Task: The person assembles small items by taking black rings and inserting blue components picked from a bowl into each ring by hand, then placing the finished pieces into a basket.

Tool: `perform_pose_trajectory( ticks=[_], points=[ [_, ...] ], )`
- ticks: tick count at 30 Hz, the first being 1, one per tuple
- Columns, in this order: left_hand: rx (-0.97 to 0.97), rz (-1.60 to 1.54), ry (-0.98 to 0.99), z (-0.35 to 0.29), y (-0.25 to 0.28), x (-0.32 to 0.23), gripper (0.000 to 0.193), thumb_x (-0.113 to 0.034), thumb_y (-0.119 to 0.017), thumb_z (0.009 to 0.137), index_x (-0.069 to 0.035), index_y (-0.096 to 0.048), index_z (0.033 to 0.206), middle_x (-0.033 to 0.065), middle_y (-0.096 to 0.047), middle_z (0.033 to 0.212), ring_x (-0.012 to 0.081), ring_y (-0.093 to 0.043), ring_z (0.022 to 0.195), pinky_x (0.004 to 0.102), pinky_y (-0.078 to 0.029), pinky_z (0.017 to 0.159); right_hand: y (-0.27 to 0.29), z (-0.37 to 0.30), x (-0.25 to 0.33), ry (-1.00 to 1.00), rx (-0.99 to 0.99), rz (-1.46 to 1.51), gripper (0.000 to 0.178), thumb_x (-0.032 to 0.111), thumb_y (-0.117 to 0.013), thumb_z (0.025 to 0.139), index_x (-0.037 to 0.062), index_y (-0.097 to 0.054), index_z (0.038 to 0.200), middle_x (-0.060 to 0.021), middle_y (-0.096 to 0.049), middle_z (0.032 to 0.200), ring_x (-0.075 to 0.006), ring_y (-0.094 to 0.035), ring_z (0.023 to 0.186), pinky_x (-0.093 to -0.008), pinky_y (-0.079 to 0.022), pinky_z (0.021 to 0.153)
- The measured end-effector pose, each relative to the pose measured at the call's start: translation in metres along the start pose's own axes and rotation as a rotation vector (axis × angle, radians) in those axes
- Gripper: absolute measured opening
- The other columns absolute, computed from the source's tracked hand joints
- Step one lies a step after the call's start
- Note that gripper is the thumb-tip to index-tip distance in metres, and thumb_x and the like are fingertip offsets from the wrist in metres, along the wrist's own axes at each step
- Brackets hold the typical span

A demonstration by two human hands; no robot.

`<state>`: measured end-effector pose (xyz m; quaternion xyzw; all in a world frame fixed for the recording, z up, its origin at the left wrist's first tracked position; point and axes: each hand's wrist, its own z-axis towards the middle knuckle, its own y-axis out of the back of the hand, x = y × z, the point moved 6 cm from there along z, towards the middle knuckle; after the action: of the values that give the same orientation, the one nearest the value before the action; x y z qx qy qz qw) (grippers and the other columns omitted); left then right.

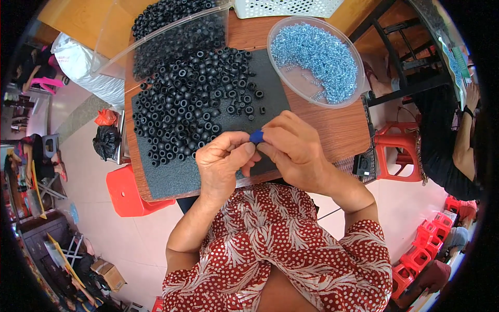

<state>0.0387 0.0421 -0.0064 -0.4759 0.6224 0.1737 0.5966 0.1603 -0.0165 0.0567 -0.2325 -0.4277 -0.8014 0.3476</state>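
My left hand (pixel 222 160) and my right hand (pixel 295 148) meet over the near edge of the table, thumbs and fingers pinched together. Between their fingertips shows a small blue thing (pixel 256 137); whether it is a separate piece or a cover on a fingertip, I cannot tell. Whatever else the pinch holds is hidden by the fingers. Just beyond my hands, a pile of small round hollow black parts (pixel 182 104) spreads over a dark grey mat (pixel 171 179). A round clear tub (pixel 297 88) of small shiny light-blue pieces (pixel 332 62) stands at the far right.
A clear plastic bin (pixel 112 57) with more black parts leans at the far left of the wooden table (pixel 340 127). Behind is a white perforated basket (pixel 286 8). Red stools (pixel 127 192) stand on both sides. Another person's arm (pixel 465 140) shows at right.
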Motion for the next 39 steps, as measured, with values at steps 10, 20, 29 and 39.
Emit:
perform_pose_trajectory(
  ticks=[10,20,29,39],
  points=[
    [-0.083,-0.196,0.036,0.006,0.002,0.002,0.007,-0.001,-0.059,0.081,0.004,-0.063,0.084,0.0068,-0.062,0.069,0.0088,-0.052,0.051,0.0209,-0.039,0.042,-0.006,0.004,-0.003,0.015,0.041,-0.052,0.036,0.008,-0.075,0.063,-0.0041,-0.058,0.093,-0.014,-0.056,0.082,-0.0299,-0.052,0.072,-0.0355,-0.044,0.058],
    [-0.138,-0.14,0.044,0.006,-0.001,-0.004,0.008,-0.004,-0.059,0.083,0.003,-0.062,0.083,0.0054,-0.061,0.071,0.0094,-0.053,0.054,0.0222,-0.042,0.048,-0.019,0.006,-0.001,0.103,0.032,-0.219,0.029,0.017,-0.072,0.061,0.0011,-0.053,0.077,-0.0114,-0.048,0.074,-0.0278,-0.046,0.069,-0.038,-0.038,0.059],
    [-0.144,-0.169,0.079,0.008,0.001,0.0,0.008,-0.003,-0.058,0.082,0.003,-0.062,0.084,0.0059,-0.062,0.072,0.0102,-0.055,0.054,0.0232,-0.043,0.049,-0.023,0.01,0.0,0.155,0.067,-0.241,0.038,0.009,-0.072,0.056,-0.0057,-0.053,0.086,-0.015,-0.051,0.076,-0.0305,-0.048,0.066,-0.0381,-0.041,0.056],
    [-0.185,-0.226,0.07,0.012,0.002,-0.008,0.008,-0.002,-0.057,0.083,0.004,-0.061,0.086,0.0067,-0.062,0.072,0.0129,-0.056,0.055,0.0247,-0.045,0.05,-0.024,0.018,-0.003,0.145,0.01,-0.234,0.036,0.011,-0.072,0.058,-0.0046,-0.054,0.085,-0.0153,-0.054,0.08,-0.0305,-0.05,0.07,-0.0377,-0.042,0.059]
  ],
)
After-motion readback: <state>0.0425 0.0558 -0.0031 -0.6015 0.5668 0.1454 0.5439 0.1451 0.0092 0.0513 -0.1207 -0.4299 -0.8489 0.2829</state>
